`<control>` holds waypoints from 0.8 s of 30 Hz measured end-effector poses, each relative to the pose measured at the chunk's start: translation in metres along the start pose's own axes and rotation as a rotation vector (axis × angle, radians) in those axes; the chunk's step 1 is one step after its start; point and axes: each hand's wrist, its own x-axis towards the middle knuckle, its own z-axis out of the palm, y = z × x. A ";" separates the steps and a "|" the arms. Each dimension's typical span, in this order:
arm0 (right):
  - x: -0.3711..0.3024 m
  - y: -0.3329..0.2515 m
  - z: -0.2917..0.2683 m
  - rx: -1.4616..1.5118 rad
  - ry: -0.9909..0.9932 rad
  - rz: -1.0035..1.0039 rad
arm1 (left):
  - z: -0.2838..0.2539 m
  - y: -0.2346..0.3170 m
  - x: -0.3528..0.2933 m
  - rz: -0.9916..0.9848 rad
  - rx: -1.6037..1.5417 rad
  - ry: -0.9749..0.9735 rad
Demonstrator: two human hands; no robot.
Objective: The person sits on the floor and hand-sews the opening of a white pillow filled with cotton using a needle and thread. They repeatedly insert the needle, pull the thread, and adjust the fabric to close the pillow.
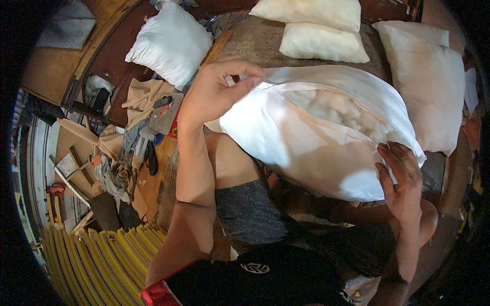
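A white pillow (316,168) lies across my lap, with a long slit along its upper side. Through the slit shows fluffy off-white stuffing (347,109). At the slit's left end, my left hand (219,92) pinches the cover's edge between thumb and forefinger. Near the right end of the pillow, my right hand (403,178) rests on the fabric. Its fingers are slightly bent by the slit's rim, and the thumb stands apart from them.
A white pillow (171,43) lies at the far left. Two cream pillows (324,43) are stacked at the back, and more pillows (429,92) lie at the right. Cloth scraps (145,99) and a dark-handled tool (152,158) litter the left side, beside yellow ribbed material (102,260).
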 end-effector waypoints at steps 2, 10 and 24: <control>0.001 0.001 0.007 -0.030 -0.004 0.005 | 0.000 -0.001 -0.002 0.082 0.004 -0.130; 0.000 0.012 0.010 -0.153 -0.013 -0.020 | 0.026 0.003 0.005 0.355 0.115 -0.263; -0.006 0.015 0.003 -0.109 0.072 -0.021 | 0.026 0.005 0.004 0.205 0.145 -0.267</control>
